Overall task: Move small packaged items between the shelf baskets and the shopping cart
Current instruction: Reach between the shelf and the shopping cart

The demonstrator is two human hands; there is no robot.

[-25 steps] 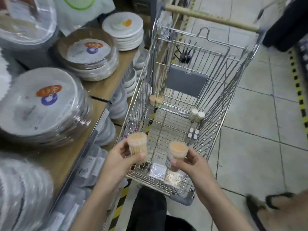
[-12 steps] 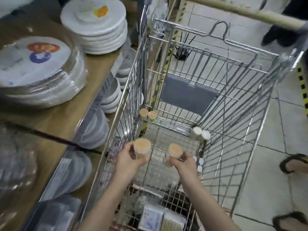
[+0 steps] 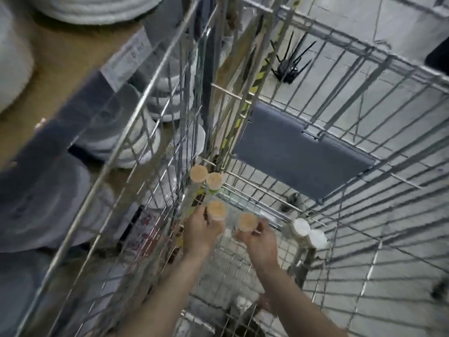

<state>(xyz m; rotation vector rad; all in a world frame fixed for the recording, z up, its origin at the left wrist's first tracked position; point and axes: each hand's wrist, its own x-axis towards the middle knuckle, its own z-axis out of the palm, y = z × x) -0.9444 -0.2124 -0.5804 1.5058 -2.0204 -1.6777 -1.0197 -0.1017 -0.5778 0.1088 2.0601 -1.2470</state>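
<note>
Inside cart (image 3: 315, 57): four tan-topped tubs (image 3: 198, 174), two white-topped (image 3: 301, 227).

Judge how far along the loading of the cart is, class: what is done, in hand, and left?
Done: two tan-topped tubes and two white-topped tubes stand in the cart. In hand: the left hand and right hand each hold one tan-topped tube low inside. Left: setting both down.

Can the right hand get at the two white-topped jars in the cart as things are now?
Probably not yet: the right hand already holds a tan-topped jar. The white-topped jars stand close beside it, with nothing between, so once it lets go the way looks free.
</note>
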